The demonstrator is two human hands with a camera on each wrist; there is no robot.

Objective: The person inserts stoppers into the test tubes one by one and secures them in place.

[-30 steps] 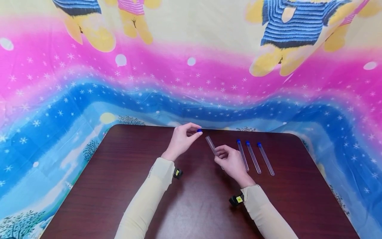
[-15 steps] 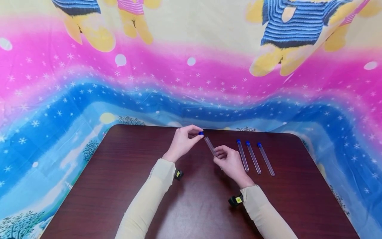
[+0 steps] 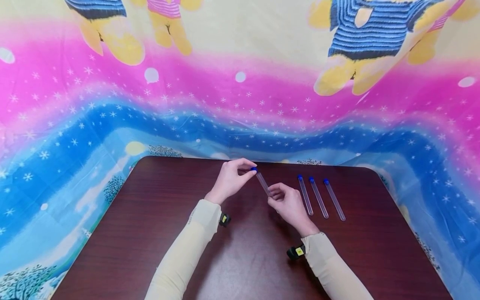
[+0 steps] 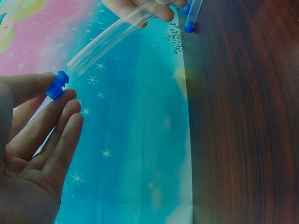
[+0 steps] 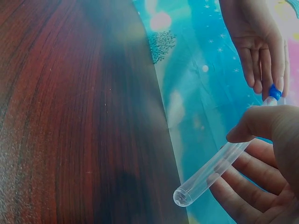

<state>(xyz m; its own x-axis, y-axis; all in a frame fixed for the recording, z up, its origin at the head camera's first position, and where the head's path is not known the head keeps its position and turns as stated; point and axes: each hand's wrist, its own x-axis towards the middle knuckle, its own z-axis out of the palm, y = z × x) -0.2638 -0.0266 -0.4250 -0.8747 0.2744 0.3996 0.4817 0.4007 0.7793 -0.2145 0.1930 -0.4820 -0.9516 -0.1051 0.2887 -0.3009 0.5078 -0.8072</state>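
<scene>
My left hand (image 3: 230, 179) pinches a small blue stopper (image 4: 57, 85) between thumb and fingertips. In my right hand (image 3: 290, 204) is a clear test tube (image 5: 210, 172), held between thumb and fingers and tilted, its rounded end toward me. The tube's open mouth points at the stopper; in the left wrist view a small gap shows between them, while in the head view they overlap. Both hands are raised over the far part of the table. Right of my right hand lie three test tubes with blue stoppers, the nearest capped tube (image 3: 305, 196) close beside my fingers.
The dark wooden table (image 3: 150, 233) has its far edge just beyond my hands. A patterned cloth (image 3: 240, 108) in pink and blue hangs behind and around it. The outermost capped tube (image 3: 335, 201) lies farthest right.
My left hand has moved slightly right and nearer, bringing the stopper to the tube's mouth. My right hand has shifted a little left with the tube. The tubes on the table have not moved.
</scene>
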